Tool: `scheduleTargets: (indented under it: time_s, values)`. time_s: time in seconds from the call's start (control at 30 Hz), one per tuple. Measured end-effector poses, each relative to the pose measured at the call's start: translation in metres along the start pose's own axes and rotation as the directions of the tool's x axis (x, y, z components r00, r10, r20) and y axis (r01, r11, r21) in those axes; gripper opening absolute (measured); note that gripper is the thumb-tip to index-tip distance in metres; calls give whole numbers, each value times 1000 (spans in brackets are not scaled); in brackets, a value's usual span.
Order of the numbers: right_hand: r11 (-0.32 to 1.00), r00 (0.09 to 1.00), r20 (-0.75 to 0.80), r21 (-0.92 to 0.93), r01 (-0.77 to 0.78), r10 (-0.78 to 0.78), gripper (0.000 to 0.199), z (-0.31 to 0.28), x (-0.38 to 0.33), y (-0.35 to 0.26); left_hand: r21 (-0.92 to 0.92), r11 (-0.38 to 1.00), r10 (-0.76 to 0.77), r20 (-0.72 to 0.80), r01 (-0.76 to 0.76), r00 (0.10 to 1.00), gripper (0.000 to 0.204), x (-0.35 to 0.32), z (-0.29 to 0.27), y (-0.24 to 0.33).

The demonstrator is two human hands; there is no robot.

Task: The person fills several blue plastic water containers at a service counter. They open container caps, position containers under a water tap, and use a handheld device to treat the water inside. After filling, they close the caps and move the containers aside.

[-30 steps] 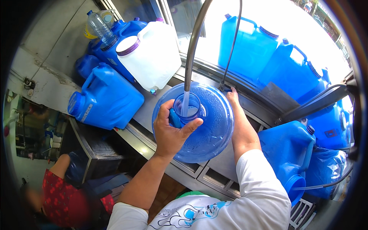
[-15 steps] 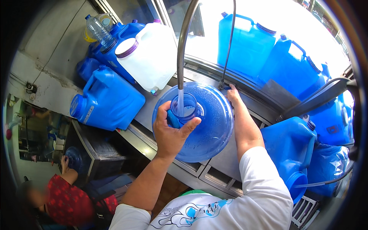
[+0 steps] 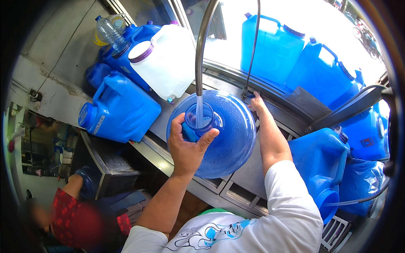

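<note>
A large round water bottle of clear blue plastic (image 3: 232, 139) stands, neck up, on the stainless-steel worktop (image 3: 247, 175) in front of the person. The left hand (image 3: 187, 154) holds it at the neck, fingers curled around the far-left side and thumb along the near right side. A curved grey metal pipe (image 3: 200, 55) ends just above the open mouth, and a pale stream of water (image 3: 199, 110) runs from it into the neck. The right hand (image 3: 260, 105) is extended beyond the bottle to a small blue valve lever (image 3: 252, 96) at the foot of a thin dark rod; whether its fingers are closed on the lever, I cannot tell. To the left lies a blue plastic jerrycan (image 3: 126, 110), with a white translucent jug with a purple-edged cap (image 3: 168, 63) behind it. On the right, a blue plastic container (image 3: 314, 154) has a thin flexible tube (image 3: 356, 201) entering its wide round mouth. At lower left, a co-worker in a red patterned shirt (image 3: 66, 211) has an arm toward a dark blue bottle (image 3: 87, 182).
</note>
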State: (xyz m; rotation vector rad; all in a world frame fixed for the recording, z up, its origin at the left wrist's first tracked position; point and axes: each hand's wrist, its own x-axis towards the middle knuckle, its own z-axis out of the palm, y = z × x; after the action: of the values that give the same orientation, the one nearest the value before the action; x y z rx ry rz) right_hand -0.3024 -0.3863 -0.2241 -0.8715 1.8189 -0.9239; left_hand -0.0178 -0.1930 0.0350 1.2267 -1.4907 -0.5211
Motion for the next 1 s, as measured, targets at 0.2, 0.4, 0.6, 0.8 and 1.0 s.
scheduleTargets:
  time_s: [0.2,0.4,0.6,0.8,1.0]
  values:
    - [997,996,87,-76,-12,19,69,1,-15,-12,60,998,-5,-37,7,999,75,-2,-6,-2]
    - [978,961,-191,9,208,-202,64,-12,-20,27,147,987,59,6,-59,998,78,8,3,13]
    - [840,804,-443,179,512,-395,46,12,-188,64,-330,940,-132,-107,90,985,68,-3,-22,6]
    - [900,903,-5,70,429,-430,34,-31,-396,141,-432,901,195,487,41,851,22,-114,-37,8]
    - [962,949,217,-96,255,-230,32,-88,-497,197,176,822,-512,644,542,568,24,-245,66,-120]
